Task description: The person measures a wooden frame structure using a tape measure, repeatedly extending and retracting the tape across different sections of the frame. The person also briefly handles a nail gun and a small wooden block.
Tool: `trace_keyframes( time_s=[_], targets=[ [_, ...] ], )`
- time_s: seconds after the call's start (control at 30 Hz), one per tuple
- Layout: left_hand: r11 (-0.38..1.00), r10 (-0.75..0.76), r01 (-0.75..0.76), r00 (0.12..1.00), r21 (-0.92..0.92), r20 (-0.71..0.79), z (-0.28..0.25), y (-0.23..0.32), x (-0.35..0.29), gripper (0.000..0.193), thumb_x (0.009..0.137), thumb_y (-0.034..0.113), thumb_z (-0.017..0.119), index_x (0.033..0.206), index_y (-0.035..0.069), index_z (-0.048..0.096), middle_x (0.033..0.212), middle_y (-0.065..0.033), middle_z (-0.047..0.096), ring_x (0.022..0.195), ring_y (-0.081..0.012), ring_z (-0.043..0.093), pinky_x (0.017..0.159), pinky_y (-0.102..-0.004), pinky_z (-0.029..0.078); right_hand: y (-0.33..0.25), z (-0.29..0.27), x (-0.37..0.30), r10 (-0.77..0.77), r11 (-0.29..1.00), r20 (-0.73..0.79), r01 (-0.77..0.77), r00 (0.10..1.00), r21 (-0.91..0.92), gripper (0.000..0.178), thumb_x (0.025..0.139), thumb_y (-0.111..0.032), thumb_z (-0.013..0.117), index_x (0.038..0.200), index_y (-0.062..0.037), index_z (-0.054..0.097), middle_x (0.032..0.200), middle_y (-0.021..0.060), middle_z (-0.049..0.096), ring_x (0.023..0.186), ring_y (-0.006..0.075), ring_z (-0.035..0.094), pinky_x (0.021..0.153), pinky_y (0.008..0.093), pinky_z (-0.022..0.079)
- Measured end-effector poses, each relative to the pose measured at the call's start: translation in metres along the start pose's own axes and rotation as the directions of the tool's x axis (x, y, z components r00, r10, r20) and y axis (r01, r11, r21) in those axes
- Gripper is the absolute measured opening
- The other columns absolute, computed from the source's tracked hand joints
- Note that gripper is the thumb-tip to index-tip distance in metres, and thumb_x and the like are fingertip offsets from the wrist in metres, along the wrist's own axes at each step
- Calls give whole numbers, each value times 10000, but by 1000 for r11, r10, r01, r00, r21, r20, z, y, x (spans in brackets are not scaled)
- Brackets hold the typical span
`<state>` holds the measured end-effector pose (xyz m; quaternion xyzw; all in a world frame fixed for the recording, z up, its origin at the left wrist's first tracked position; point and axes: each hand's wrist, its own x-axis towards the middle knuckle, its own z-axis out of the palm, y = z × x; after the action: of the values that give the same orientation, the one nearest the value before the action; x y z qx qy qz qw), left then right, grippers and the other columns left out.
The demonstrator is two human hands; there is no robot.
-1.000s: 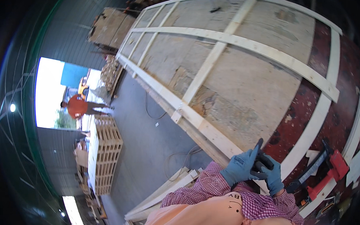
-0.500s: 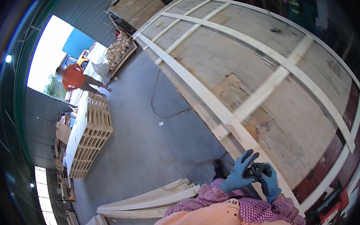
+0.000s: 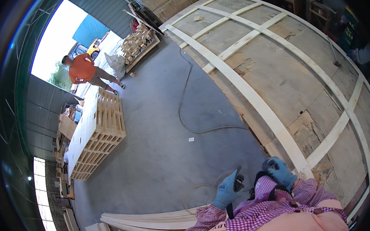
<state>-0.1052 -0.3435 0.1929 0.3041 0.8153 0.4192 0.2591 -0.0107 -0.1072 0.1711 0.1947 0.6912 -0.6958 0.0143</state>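
My left hand (image 3: 226,192), in a blue glove with black palm and fingertips, is raised in front of me above the floor. One finger points up while the others curl in. A small dark shape lies at the curled fingers, and I cannot tell whether it is a held thing or the glove's coating. My right hand (image 3: 283,174), gloved alike, is closed with bent fingers, close to the near end of a long pale wooden strip (image 3: 251,98). What its fingers hold, if anything, is hidden. The strip belongs to a wooden frame lying on a large worn board table (image 3: 275,85).
A stack of slatted wooden panels (image 3: 106,134) stands at left; a person in an orange top (image 3: 82,68) is behind it. Long boards (image 3: 149,224) lie on the floor near me. A hose (image 3: 180,103) snakes beside the table. A pallet of wood blocks (image 3: 137,47) stands farther off.
My hands have come apart: the left moved left and lower, the right slightly right and up. My view has turned, so table and floor appear shifted. The distant person remains by the stack.
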Motion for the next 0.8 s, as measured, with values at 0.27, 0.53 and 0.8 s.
trace_keyframes(
  time_s=[0.27, 0.53, 0.8],
  targets=[
    [748, -394, 335, 919, -573, 24, -130, -84, 164, 377, 856, 214, 638, 1175, 25, 568, 1001, -52, 635, 824, -127, 604, 665, -260, 497, 15, -94, 201, 29, 992, -306, 11, 952, 130, 357, 859, -2, 548, 1215, -4, 527, 1111, 77, 602, 1009, 141, 565, 883, 282, 458],
    [830, -465, 475, 879, -292, 110, -262, -171, 389, 328, 866, 155, 583, 1178, 52, 576, 892, -47, 651, 693, -151, 623, 584, -287, 501, -24, -201, 451, -244, 667, -281, -50, 928, -744, 437, 765, -201, 662, 1165, -51, 569, 1144, 143, 599, 1065, 297, 559, 911, 387, 438],
    [750, -478, 380, 877, 541, 45, -266, -194, 615, 942, 738, 402, 669, 1451, 73, 148, 1021, -222, 631, 866, -310, 646, 761, -391, 498, -101, -203, 612, -148, 266, -239, -194, 960, -944, 585, 740, -343, 652, 1267, -149, 490, 1185, 115, 534, 1106, 284, 491, 944, 428, 377]
  ],
)
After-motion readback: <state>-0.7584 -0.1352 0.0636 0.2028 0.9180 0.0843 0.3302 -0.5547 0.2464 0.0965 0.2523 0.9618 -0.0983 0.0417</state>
